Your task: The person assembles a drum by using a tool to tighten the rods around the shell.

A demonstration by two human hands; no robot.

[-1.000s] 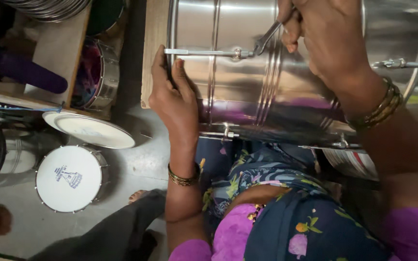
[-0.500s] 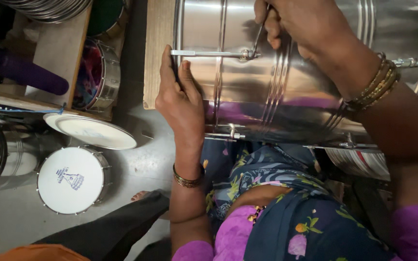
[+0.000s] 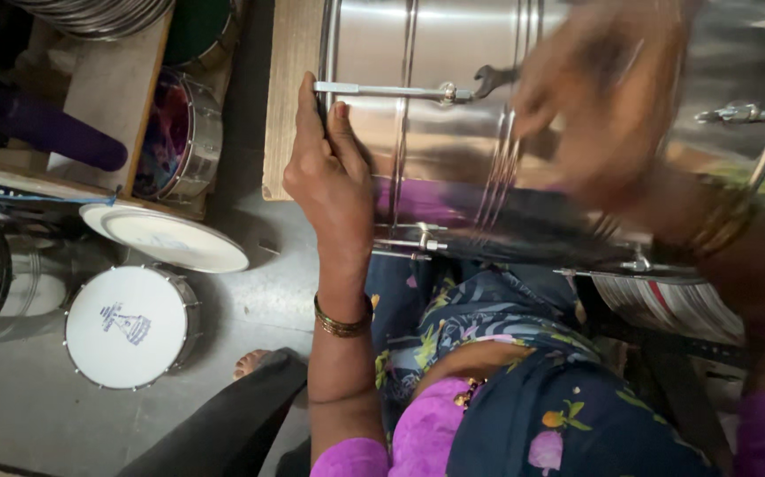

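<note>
A large shiny steel drum shell (image 3: 453, 159) lies on its side across my lap. My left hand (image 3: 334, 177) grips its left rim, fingertips next to a tension rod (image 3: 382, 88) that runs along the shell. A small open-end wrench (image 3: 491, 79) sits on the rod's nut. My right hand (image 3: 612, 106) is motion-blurred just right of it, and the wrench handle runs into its fingers. A second tension rod (image 3: 736, 113) shows at the far right.
A wooden board (image 3: 289, 97) stands behind the drum's left end. On the floor at left are a small drum with a white head (image 3: 130, 327), a loose white drumhead (image 3: 166, 238) and a colourful drum (image 3: 175, 137). Another person's dark trouser leg (image 3: 223, 424) and foot (image 3: 250, 360) lie below.
My right hand has swung down and to the right from above the nut and is now blurred. The wrench has turned on the nut. My left hand stays on the rim.
</note>
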